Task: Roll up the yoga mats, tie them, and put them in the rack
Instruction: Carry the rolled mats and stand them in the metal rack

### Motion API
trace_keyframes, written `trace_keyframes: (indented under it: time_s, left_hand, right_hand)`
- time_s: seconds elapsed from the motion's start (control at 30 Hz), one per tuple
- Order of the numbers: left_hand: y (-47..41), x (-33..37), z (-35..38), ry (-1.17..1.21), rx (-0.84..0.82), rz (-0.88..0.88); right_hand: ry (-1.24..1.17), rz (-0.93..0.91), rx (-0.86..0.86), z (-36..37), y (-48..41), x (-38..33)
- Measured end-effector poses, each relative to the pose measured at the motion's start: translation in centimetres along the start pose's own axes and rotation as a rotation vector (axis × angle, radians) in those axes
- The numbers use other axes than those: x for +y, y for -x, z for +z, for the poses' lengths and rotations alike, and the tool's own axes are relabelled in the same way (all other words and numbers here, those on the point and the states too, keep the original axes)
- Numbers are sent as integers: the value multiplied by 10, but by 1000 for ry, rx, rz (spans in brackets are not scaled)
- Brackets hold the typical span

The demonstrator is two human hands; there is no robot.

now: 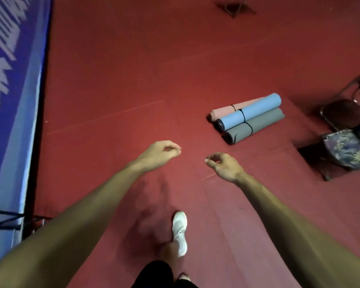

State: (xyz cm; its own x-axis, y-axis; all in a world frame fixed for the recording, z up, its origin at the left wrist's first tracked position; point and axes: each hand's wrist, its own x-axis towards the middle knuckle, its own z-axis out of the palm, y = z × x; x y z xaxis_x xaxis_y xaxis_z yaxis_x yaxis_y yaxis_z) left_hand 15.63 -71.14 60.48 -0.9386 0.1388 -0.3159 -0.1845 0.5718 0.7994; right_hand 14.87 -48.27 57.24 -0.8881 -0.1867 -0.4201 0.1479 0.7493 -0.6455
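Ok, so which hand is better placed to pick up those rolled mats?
Probably the right. The right hand is empty and nearer the grey mat, closest of the three tied rolls on the floor. The left hand, also empty, is farther off.

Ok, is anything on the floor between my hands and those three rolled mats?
Nothing visible. Only bare red floor lies between the left hand, the right hand and the tied pink mat, blue mat and grey mat.
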Motion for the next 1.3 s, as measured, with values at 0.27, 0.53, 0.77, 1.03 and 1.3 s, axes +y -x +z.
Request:
trace_keyframes:
  time_s: [0.27,0.53,0.77,1.03,1.3]
  left_hand:
    - [-161,44,43,128,-98,3]
    - [-296,106,51,104,-224,-32]
    - [-432,162,94,66,-278,-7]
    - [-597,219,146,43,-272,-216]
    - [-703,204,140,161,-213,-357]
  right_hand:
    - [50,140,6,-86,-101,50]
    - [45,230,-6,-172,-189,77]
    - [-14,256,54,-263,-283,140]
    - [-105,320,49,-377,-412,204]
    - [-77,301,5,-421,-547,211]
